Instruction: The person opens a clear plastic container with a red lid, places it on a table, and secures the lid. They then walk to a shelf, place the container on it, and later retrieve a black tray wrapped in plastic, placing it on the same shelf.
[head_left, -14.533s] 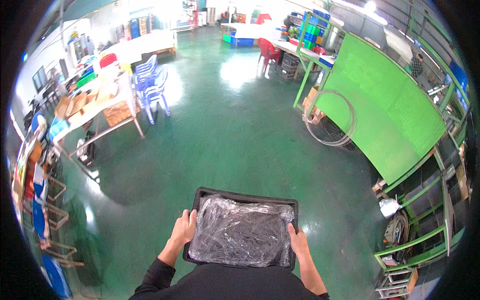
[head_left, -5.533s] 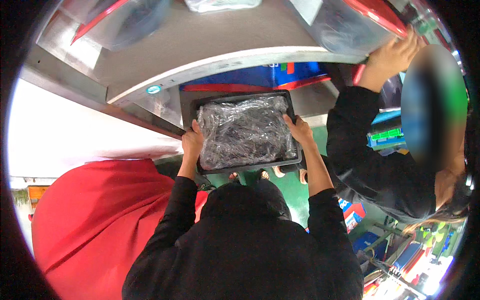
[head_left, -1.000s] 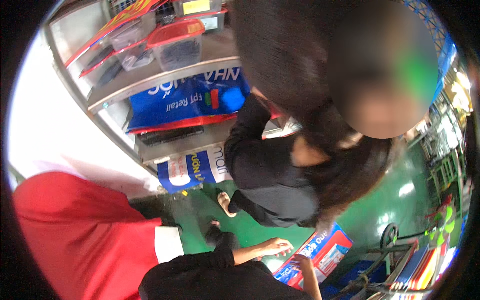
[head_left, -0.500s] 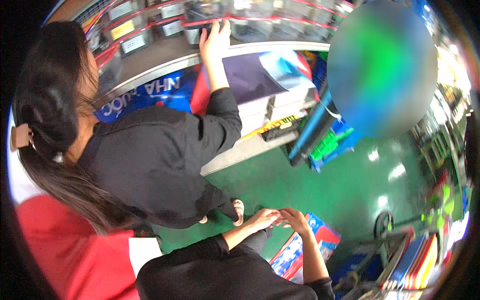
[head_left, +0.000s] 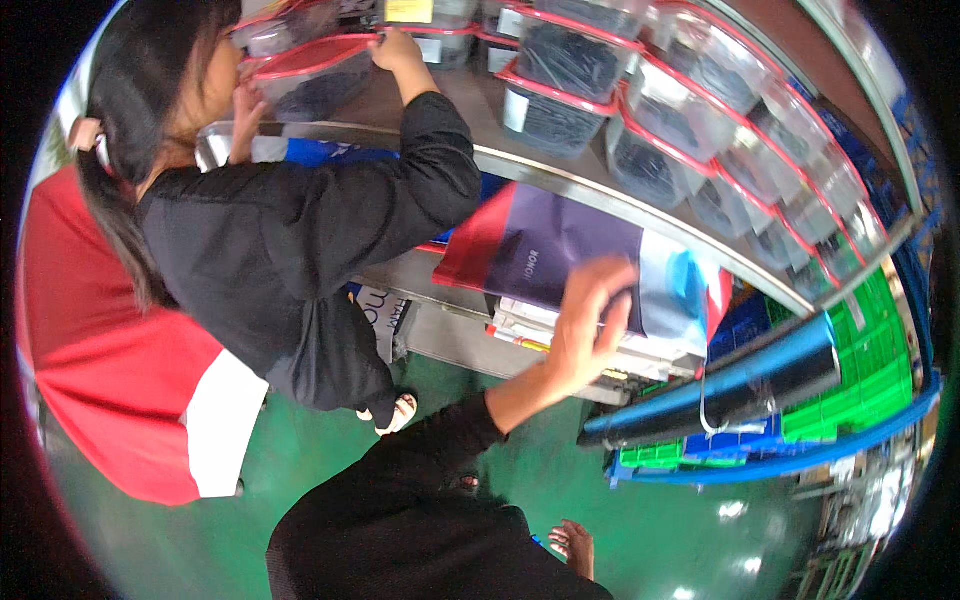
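My left hand point(head_left: 580, 335) is raised in front of the shelf with its fingers spread and slightly curled, holding nothing. Behind it, below the shelf edge, hangs a purple, red and light-blue printed sheet point(head_left: 565, 245) over stacked white boxes. Low down, my right hand point(head_left: 573, 545) hangs over the floor, its fingers loosely apart and nothing visible in them. At the upper left, a co-worker in dark clothes point(head_left: 310, 230) grips a clear plastic box with a red lid point(head_left: 320, 85) in both hands.
Several clear red-lidded boxes point(head_left: 555, 115) with dark contents line the shelf point(head_left: 450, 105). At the right lie a long blue-black roll point(head_left: 720, 385) and green crates point(head_left: 850, 380). A red cloth point(head_left: 110, 370) covers something at the left. The floor point(head_left: 660, 530) is green.
My two hands, close together before, are now apart, the left raised toward the shelf. My view has turned toward the shelf. The co-worker now holds a box with both hands.
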